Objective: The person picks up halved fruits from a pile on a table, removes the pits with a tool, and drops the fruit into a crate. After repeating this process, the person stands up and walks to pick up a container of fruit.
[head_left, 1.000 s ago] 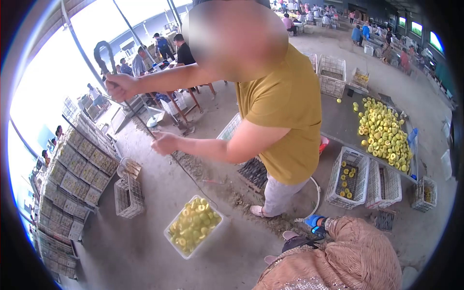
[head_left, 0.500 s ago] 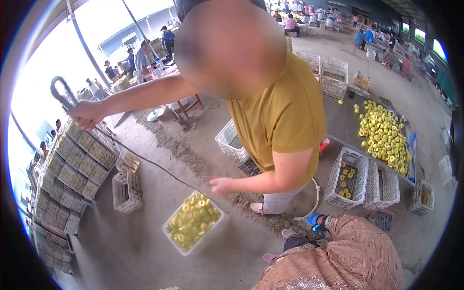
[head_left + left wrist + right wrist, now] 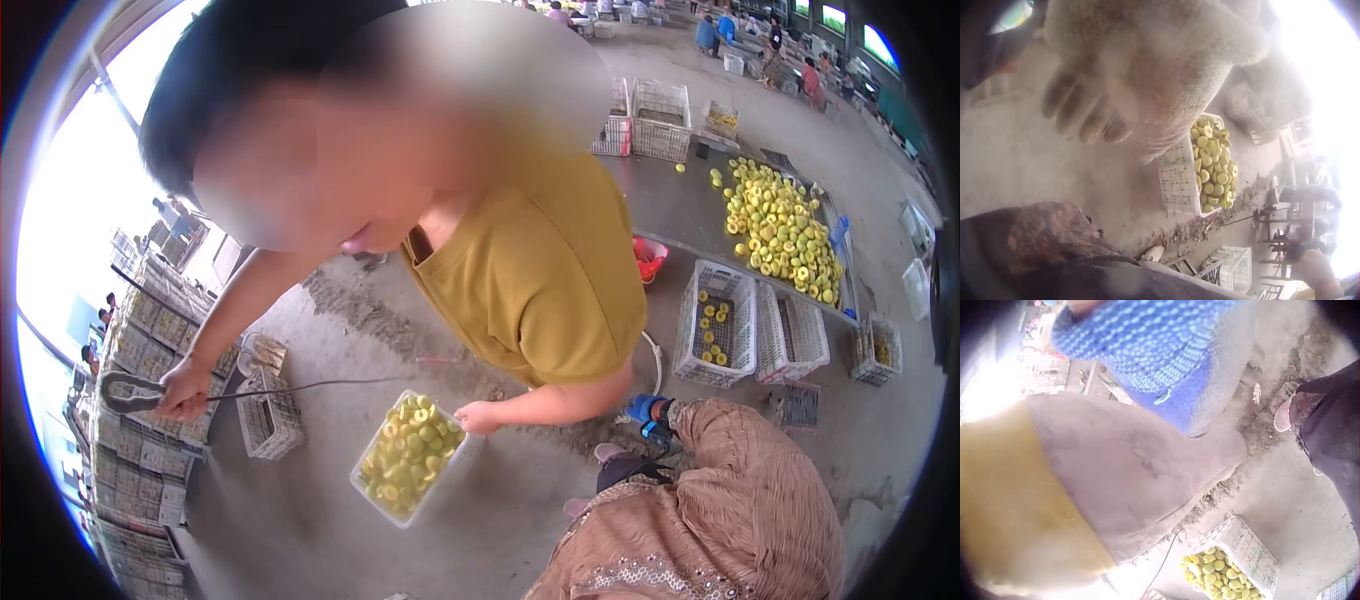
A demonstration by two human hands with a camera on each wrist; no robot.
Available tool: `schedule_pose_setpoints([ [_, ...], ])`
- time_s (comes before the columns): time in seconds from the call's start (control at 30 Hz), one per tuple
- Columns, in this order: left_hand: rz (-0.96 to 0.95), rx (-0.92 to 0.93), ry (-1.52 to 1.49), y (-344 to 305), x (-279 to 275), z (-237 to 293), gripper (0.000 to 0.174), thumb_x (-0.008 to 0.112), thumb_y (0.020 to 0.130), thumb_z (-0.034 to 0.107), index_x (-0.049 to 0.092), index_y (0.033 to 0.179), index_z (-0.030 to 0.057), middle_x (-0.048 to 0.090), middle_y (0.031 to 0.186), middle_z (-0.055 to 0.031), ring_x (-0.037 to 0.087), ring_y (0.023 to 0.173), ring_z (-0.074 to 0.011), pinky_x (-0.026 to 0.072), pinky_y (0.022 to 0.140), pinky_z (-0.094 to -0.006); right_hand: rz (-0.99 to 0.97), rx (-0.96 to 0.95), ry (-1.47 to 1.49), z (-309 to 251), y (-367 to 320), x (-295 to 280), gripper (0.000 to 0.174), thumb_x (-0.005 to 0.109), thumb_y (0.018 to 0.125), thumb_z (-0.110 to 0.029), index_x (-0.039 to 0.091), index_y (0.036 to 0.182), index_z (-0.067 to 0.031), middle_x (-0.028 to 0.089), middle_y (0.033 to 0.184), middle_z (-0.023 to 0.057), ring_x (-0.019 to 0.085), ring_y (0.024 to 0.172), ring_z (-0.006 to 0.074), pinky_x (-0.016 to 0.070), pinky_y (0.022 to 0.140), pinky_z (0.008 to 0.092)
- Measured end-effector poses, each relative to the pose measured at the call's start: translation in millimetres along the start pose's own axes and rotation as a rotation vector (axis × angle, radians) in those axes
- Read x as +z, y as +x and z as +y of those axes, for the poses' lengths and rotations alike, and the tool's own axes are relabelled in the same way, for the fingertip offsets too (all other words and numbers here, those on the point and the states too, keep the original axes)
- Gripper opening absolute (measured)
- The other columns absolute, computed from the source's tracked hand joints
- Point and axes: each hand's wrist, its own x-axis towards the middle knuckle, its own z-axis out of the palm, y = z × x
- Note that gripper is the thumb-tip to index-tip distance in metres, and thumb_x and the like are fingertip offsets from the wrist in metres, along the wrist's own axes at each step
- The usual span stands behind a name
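Observation:
In the head view, my right hand (image 3: pixel 645 407), in a blue knit glove, hangs beside my brown patterned sleeve (image 3: pixel 745 440) with nothing visible in it. In the right wrist view the blue glove (image 3: pixel 1154 356) fills the top, its fingers mostly hidden. My left hand (image 3: pixel 1147 69) wears a pale knit glove, fingers loosely bent and holding nothing; the head view does not show it. A white crate (image 3: pixel 447 475) of yellow-green pitted fruit halves (image 3: pixel 410 450) stands on the floor. A person in a mustard shirt (image 3: pixel 540 280) leans over it, one hand at its rim, the other gripping a long rod's looped handle (image 3: pixel 132 392).
Stacked crates (image 3: pixel 130 440) line the left, with a white crate (image 3: pixel 268 420) near them. At right, a low dark table (image 3: pixel 655 200) carries a heap of fruit halves (image 3: pixel 785 225); white crates (image 3: pixel 735 365) and a red bucket (image 3: pixel 648 258) are nearby.
The other person has bent down towards the fruit crate, lowered the rod until it lies nearly level, and brought the near hand to the crate's rim. My right hand has risen slightly in view.

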Motion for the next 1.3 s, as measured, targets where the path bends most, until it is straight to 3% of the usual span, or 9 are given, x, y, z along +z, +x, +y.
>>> schedule_pose_setpoints([
  [0.23, 0.013, -0.012, -0.007, -15, -7, -13, 0.030, 0.058, 0.082, 0.033, 0.063, 0.104, 0.0124, 0.063, 0.104, -0.0126, 0.061, 0.096, -0.0322, 0.0508, 0.079, -0.0400, -0.104, -0.084, -0.044, 2, -15, -7, 0.051, 0.052, 0.082, -0.047, 0.066, 0.103, -0.0028, 0.062, 0.106, 0.0236, 0.060, 0.099, 0.0395, 0.0458, 0.086, 0.0456],
  [0.37, 0.059, -0.074, -0.060, -44, 0, -32, 0.030, 0.058, 0.082, 0.033, 0.063, 0.104, 0.0126, 0.062, 0.104, -0.0126, 0.061, 0.097, -0.0324, 0.0508, 0.080, -0.0401, -0.147, -0.521, -0.354, 12, -15, 2, 0.040, 0.059, 0.083, -0.044, 0.063, 0.109, -0.0127, 0.064, 0.106, 0.0209, 0.061, 0.101, 0.0364, 0.0490, 0.081, 0.0446],
  [0.47, 0.077, -0.117, -0.080, -64, 11, -42, 0.030, 0.058, 0.081, 0.033, 0.063, 0.104, 0.0128, 0.062, 0.105, -0.0127, 0.061, 0.097, -0.0325, 0.0509, 0.080, -0.0401, -0.065, 0.033, 0.067, 27, -13, 2, 0.048, 0.049, 0.084, -0.045, 0.066, 0.101, -0.0041, 0.063, 0.102, 0.0240, 0.059, 0.098, 0.0420, 0.0453, 0.085, 0.0470],
  [0.77, 0.106, -0.139, 0.030, -120, 38, -89, 0.031, 0.059, 0.081, 0.032, 0.063, 0.104, 0.0133, 0.062, 0.106, -0.0128, 0.060, 0.099, -0.0328, 0.0510, 0.081, -0.0403, -0.063, -0.025, 0.032, 56, 25, -7, 0.048, 0.052, 0.084, -0.044, 0.066, 0.102, -0.0025, 0.064, 0.100, 0.0240, 0.060, 0.096, 0.0410, 0.0466, 0.084, 0.0467],
  [0.9, 0.064, 0.239, 0.542, -119, 47, -114, 0.031, 0.059, 0.081, 0.032, 0.063, 0.104, 0.0135, 0.062, 0.106, -0.0129, 0.060, 0.099, -0.0329, 0.0510, 0.081, -0.0404, -0.201, -0.268, -0.279, 73, 60, 2, 0.042, 0.046, 0.087, -0.038, 0.066, 0.102, -0.0046, 0.063, 0.102, 0.0239, 0.060, 0.097, 0.0402, 0.0470, 0.084, 0.0472],
  [0.97, 0.083, -0.008, 0.216, -99, 53, -107, 0.031, 0.059, 0.080, 0.032, 0.063, 0.105, 0.0132, 0.062, 0.106, -0.0134, 0.061, 0.099, -0.0330, 0.0512, 0.080, -0.0403, -0.206, -0.290, -0.325, 84, 73, 22, 0.038, 0.047, 0.086, -0.035, 0.067, 0.100, -0.0058, 0.063, 0.101, 0.0248, 0.060, 0.097, 0.0403, 0.0473, 0.084, 0.0472],
  [1.03, 0.091, -0.071, 0.111, -82, 47, -84, 0.031, 0.060, 0.080, 0.031, 0.062, 0.105, 0.0130, 0.062, 0.105, -0.0139, 0.061, 0.098, -0.0331, 0.0513, 0.080, -0.0401, -0.223, -0.352, -0.411, 60, 48, -7, 0.035, 0.048, 0.085, -0.031, 0.067, 0.102, -0.0072, 0.063, 0.101, 0.0241, 0.061, 0.095, 0.0398, 0.0480, 0.083, 0.0473],
  [1.1, 0.095, -0.093, 0.065, -59, 38, -70, 0.032, 0.060, 0.079, 0.031, 0.062, 0.106, 0.0127, 0.062, 0.105, -0.0144, 0.061, 0.098, -0.0332, 0.0515, 0.079, -0.0400, -0.223, -0.343, -0.431, 19, 11, -43, 0.034, 0.046, 0.087, -0.030, 0.066, 0.104, -0.0079, 0.064, 0.101, 0.0225, 0.062, 0.094, 0.0385, 0.0483, 0.083, 0.0471],
  [1.3, 0.062, -0.025, 0.025, -9, -14, -48, 0.033, 0.062, 0.078, 0.029, 0.061, 0.107, 0.0119, 0.062, 0.104, -0.0158, 0.062, 0.096, -0.0334, 0.0520, 0.078, -0.0396, -0.286, -0.333, -0.481, -25, -22, -16, 0.036, 0.048, 0.087, -0.033, 0.066, 0.107, -0.0096, 0.064, 0.100, 0.0220, 0.061, 0.097, 0.0401, 0.0483, 0.084, 0.0453],
])
